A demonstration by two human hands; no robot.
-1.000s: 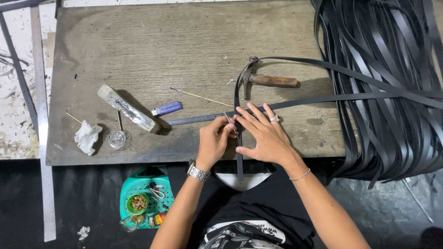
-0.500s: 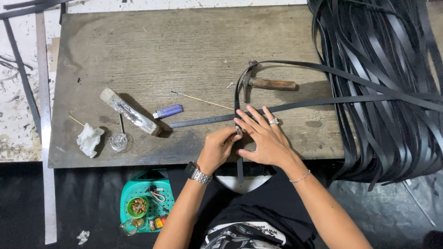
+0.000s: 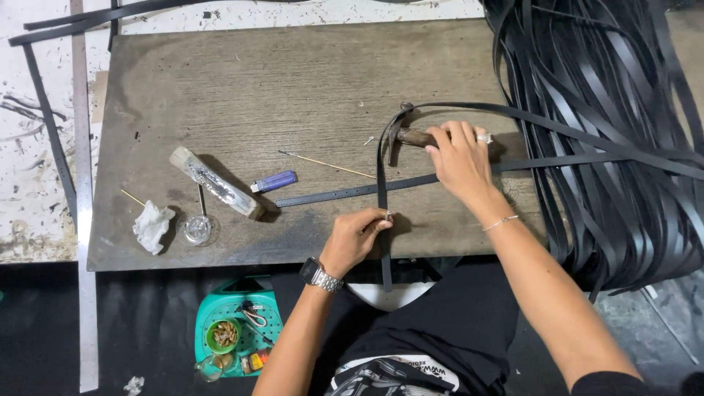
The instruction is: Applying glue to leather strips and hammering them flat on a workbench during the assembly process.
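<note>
The left hand [image 3: 357, 236] rests near the front edge of the worn wooden work board [image 3: 242, 81], thumb and fingers pinched together on a small metal pin [image 3: 388, 215] held against the narrow black leather strap [image 3: 380, 176] that runs away from the person across the board. Just beyond that pinch, a second black strap punched with holes [image 3: 330, 194] crosses the first and stretches off to the left of the hand. The right hand [image 3: 460, 155] lies farther out, its fingers curled down over the brown wooden handle of a hammer [image 3: 414, 136], whose dark metal head sticks out just to the left of the knuckles. To the right of this hand lies a thick heap of long black straps [image 3: 609, 132]. Well left of the left hand sit a blue lighter [image 3: 273, 181], a foil-wrapped wooden block [image 3: 214, 182], a small round glass dish [image 3: 197, 229] and a crumpled white tissue [image 3: 152, 226].
</note>
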